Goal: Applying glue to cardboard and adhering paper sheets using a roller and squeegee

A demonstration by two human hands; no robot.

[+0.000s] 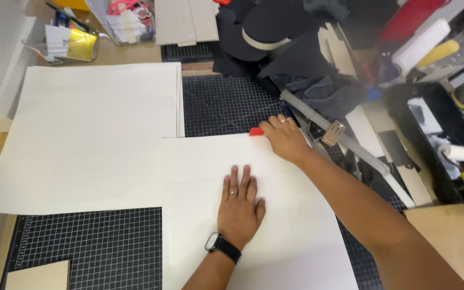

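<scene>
Cream paper sheet [275, 215] was laid flat on the gridded cutting mat [81, 247], its long axis running away from the person. The left hand [238, 207] was pressed palm-down on the sheet's middle, fingers spread and nothing gripped. The right hand [284, 138] was closed over a small red tool [256, 131] at the sheet's far edge, just beyond the left hand; a steel ruler [339, 137] was placed just to its right.

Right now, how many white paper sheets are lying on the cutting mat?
2. One large sheet lies to the left; another sheet is under the left hand, its top edge by the right hand. More may be stacked under the large one.
</scene>
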